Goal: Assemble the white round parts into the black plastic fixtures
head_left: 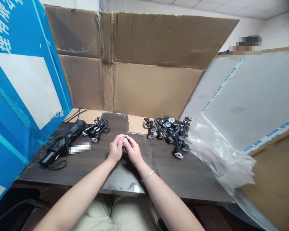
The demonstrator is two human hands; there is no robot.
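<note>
Over the middle of the table, my left hand and my right hand meet, fingers closed around a small white round piece. A dark spot shows on its face; the rest of it is hidden by my fingers and thumbs. To the right of my hands lies a pile of black parts with round white ends and thin branching tops. A smaller group of the same black parts sits to the left.
A folded black umbrella lies on the dark table at left. Cardboard stands behind, a blue panel at left. Clear plastic sheeting hangs over the right edge. Another person's head shows beyond the partition.
</note>
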